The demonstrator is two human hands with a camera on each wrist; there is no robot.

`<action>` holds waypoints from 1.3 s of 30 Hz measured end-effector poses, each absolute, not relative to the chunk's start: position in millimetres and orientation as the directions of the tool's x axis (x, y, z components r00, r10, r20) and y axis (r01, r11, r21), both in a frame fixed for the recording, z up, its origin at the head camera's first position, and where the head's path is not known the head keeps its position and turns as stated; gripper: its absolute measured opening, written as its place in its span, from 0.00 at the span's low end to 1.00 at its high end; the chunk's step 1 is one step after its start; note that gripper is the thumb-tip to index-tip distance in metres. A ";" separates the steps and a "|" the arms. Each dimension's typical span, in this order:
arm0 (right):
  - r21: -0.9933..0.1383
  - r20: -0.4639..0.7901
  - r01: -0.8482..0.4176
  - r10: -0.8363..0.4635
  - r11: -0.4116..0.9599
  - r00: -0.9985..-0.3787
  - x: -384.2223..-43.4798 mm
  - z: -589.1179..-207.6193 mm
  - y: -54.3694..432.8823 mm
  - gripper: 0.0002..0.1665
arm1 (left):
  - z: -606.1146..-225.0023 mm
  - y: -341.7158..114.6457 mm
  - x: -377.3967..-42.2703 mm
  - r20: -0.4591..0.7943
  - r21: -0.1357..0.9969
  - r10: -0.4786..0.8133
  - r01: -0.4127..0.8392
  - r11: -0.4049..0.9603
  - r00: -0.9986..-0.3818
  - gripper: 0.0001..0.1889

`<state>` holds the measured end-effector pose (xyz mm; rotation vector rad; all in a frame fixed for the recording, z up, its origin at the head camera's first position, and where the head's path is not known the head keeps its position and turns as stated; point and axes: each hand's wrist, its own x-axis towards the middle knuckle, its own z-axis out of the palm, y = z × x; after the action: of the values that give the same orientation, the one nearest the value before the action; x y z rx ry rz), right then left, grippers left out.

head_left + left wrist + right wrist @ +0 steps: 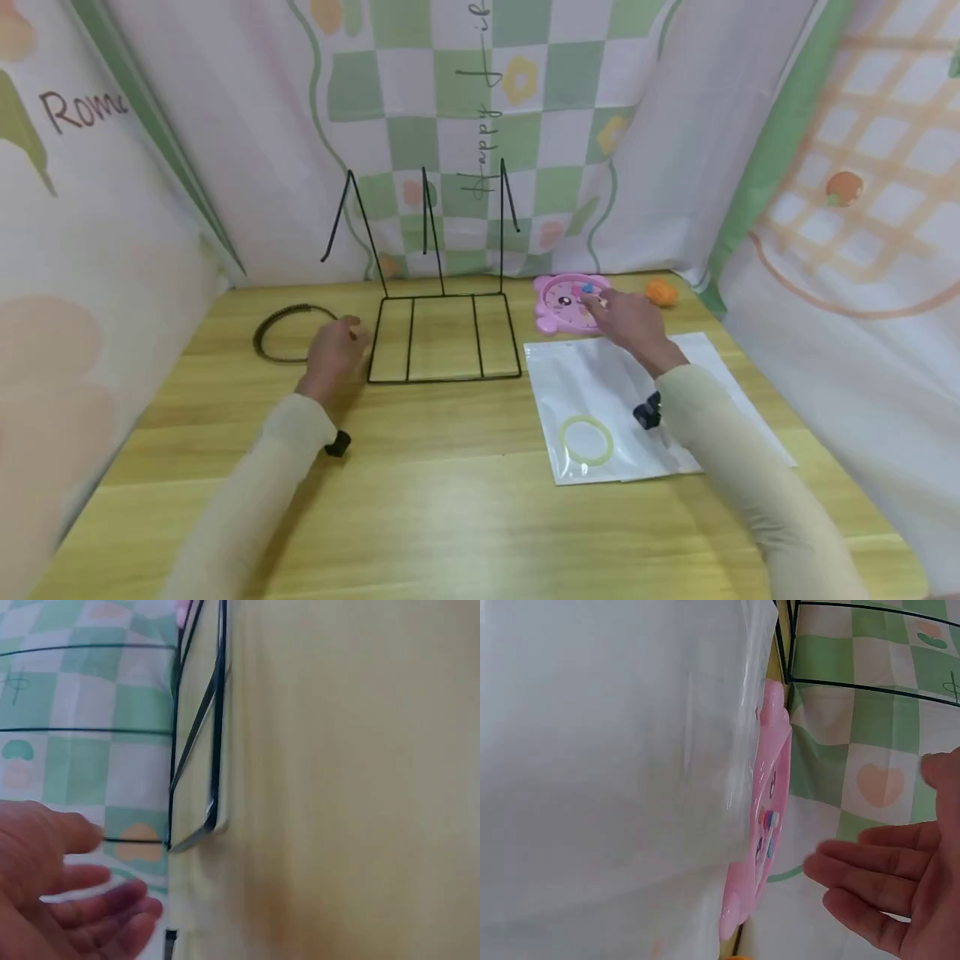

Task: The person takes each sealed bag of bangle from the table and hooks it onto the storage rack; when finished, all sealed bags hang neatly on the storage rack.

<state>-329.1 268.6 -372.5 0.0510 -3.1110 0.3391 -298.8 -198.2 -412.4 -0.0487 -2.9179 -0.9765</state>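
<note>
My left hand (pixel 337 354) hovers over the table between a dark hoop (pixel 288 309) and a black wire rack (pixel 444 381). In the left wrist view its fingers (pixel 112 900) are loosely bent and hold nothing, near the rack's lower corner. The hoop has a ridged or coiled stretch along its left side; the hand covers part of it. On the right, a pink animal-shaped toy clock (pixel 558 321) lies face up, with my right hand (pixel 633 323) above its right half. The right wrist view has that hand's fingers (pixel 881 866) extended and apart from the clock.
A white plastic bag (pixel 600 400) lies in front of the clock, with a pale yellow-green ring (pixel 564 439) on it. Behind the right hand sits a small orange object (pixel 662 292). Three prongs rise from the rack's back, near the patterned curtain (pixel 510 83).
</note>
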 end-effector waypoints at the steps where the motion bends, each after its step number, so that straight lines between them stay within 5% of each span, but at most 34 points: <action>1: -0.207 0.014 -0.027 -0.025 0.978 -1.000 -324.3 -372.7 273.2 0.42 | -416.2 -196.0 -296.6 0.054 0.618 0.012 0.043 0.785 -0.998 0.25; 6: -0.106 -0.144 -0.016 -0.032 0.994 -0.989 -301.7 -375.5 293.1 0.26 | -431.2 -187.0 -288.8 -0.009 0.659 0.026 0.014 0.752 -1.000 0.25; 11: -0.028 -0.378 0.030 0.017 0.999 -0.925 -288.6 -379.0 300.4 0.40 | -435.9 -181.7 -287.8 -0.013 0.650 0.041 0.023 0.759 -0.999 0.07; 13: -0.025 -0.401 0.044 0.030 0.999 -0.916 -285.0 -381.8 300.5 0.44 | -437.5 -180.8 -288.0 -0.004 0.656 0.046 0.032 0.754 -0.999 0.11; 20: -0.059 -0.369 0.015 -0.008 0.998 -0.930 -278.7 -388.4 299.7 0.40 | -440.3 -178.8 -288.4 0.033 0.673 0.044 0.055 0.738 -0.998 0.09; 26: -0.224 -0.309 0.032 -0.040 0.974 -0.950 -278.3 -400.8 304.6 0.35 | -442.2 -180.1 -286.4 0.034 0.650 0.040 0.053 0.758 -0.999 0.08; 32: -0.504 -0.070 -0.061 -0.112 0.862 -0.991 -281.7 -408.9 311.4 0.20 | -441.6 -182.1 -286.4 0.029 0.639 0.057 0.062 0.767 -0.998 0.08; 39: -0.653 0.122 -0.103 -0.030 0.750 -0.992 -279.8 -400.9 297.7 0.25 | -440.3 -185.7 -288.6 0.018 0.632 0.064 0.061 0.772 -0.998 0.07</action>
<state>-279.8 297.7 -400.9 0.1087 -2.8416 1.0693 -288.6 -185.7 -440.3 -0.1050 -2.9619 -1.0564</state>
